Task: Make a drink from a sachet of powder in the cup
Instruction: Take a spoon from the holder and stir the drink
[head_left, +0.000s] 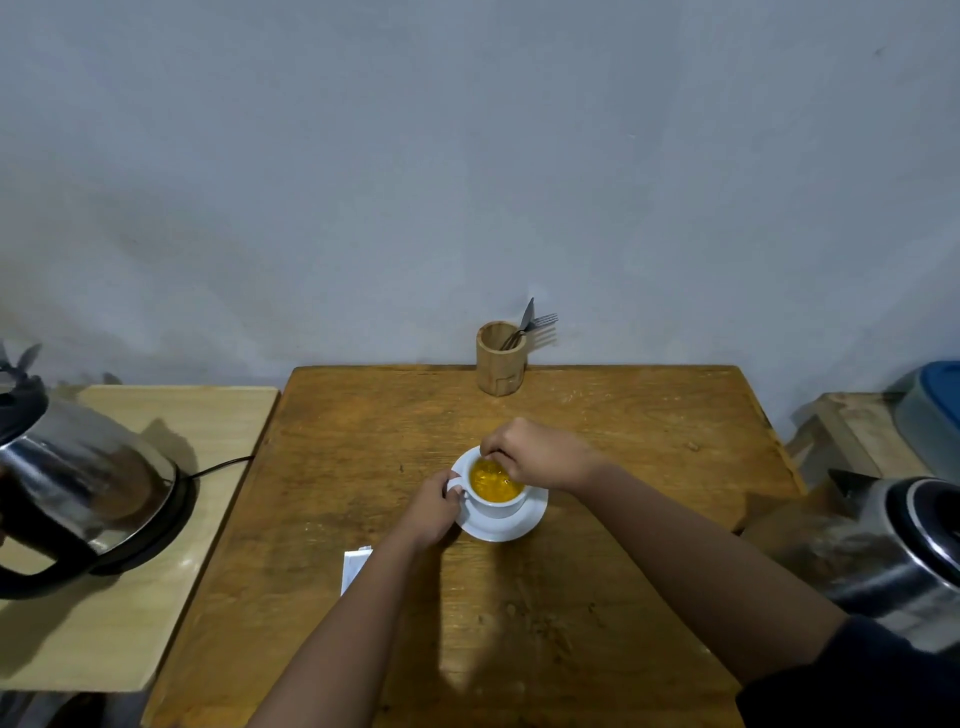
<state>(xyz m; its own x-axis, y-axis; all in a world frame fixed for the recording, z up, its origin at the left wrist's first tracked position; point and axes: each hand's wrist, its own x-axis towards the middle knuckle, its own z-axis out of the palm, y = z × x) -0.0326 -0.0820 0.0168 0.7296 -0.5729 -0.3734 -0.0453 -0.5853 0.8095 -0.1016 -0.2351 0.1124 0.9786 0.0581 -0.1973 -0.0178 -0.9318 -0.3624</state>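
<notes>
step: stirring judged | left hand grip closed on cup handle | right hand pinches presumed stirrer, hidden | next: mix until dissolved

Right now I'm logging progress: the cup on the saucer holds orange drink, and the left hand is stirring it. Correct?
Not quite. The head view shows the right hand stirring over the cup on the saucer; the left hand only steadies the handle.

White cup, orange-yellow drink
</notes>
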